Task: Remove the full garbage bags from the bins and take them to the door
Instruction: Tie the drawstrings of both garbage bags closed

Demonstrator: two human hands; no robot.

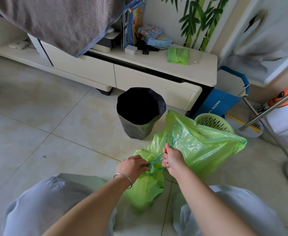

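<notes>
**Tying the drawstring of a green bag on the tiled floor**

Pale glossy floor tiles fill the room in front of a low cream TV cabinet. Before the cabinet stands a round bin lined with black plastic. Nearer, a small full green plastic garbage bag sits on the floor between the person's knees. Left hand pinches its blue drawstring at the bag's neck; right hand is curled around the loops. A second, bigger green plastic bag lies just behind.

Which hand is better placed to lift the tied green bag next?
Probably the right hand: it already grips the blue drawstring loops above the bag. The left hand only pinches at the neck.
</notes>
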